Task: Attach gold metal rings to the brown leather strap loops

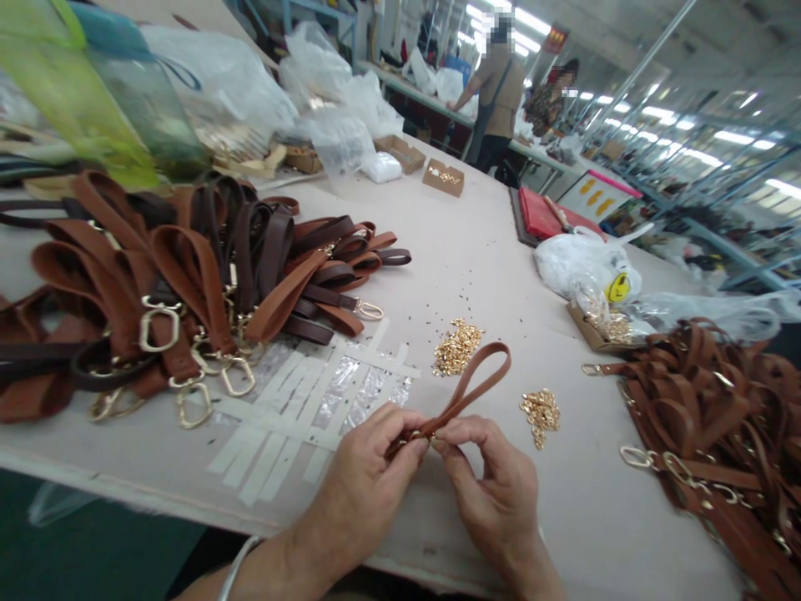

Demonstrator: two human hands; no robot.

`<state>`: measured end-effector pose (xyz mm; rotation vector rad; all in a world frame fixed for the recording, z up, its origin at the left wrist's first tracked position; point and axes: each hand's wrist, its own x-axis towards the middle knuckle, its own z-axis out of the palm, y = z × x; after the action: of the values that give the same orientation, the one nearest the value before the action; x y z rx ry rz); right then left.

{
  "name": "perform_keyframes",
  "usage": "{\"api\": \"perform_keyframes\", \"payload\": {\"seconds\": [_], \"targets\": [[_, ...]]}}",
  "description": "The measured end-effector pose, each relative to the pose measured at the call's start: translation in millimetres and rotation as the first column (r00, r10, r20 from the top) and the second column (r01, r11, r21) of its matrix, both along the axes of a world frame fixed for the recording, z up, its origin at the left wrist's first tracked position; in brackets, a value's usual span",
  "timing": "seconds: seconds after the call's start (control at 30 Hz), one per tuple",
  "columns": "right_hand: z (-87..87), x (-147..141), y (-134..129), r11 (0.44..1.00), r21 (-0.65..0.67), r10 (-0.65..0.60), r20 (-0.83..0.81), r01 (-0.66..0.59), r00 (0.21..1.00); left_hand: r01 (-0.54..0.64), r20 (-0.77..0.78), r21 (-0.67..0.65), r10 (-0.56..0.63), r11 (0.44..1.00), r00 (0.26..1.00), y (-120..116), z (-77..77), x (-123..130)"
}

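Near the table's front edge, my left hand (381,455) grips a brown leather strap (476,384) folded into a loop that points up and away. My right hand (491,480) pinches a small gold-coloured metal piece (433,436) against the strap, its thumb and forefinger pressed together; the piece is mostly hidden by fingertips. Just beyond the hands lies a heap of small gold metal parts (459,346). A smaller heap of gold parts (540,413) sits to the right of the strap's loop.
Brown and dark straps with gold clasps (206,259) are piled at left, more brown straps (707,401) at right. Tape strips (294,417) cover part of the table (400,225). Bottles (138,92), plastic bags (581,263) and small boxes (444,178) stand around; two people are behind.
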<state>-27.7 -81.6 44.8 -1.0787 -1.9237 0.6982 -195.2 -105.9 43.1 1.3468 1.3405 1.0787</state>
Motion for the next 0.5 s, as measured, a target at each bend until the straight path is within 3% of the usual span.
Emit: {"api": "perform_keyframes", "payload": {"seconds": [0.27,0.5], "targets": [[-12.2,-8,-9,0.986,-0.124,-0.134,-0.190,0.112,0.972,-0.014,-0.050,0.154,0.022,0.988,0.998,-2,-3.5,1],[-24.3,-8,-13,0.912,-0.390,-0.306,-0.438,0.128,0.845,0.049,-0.065,0.243,-0.034,0.969,0.997,-7,-4.7,10]]}}
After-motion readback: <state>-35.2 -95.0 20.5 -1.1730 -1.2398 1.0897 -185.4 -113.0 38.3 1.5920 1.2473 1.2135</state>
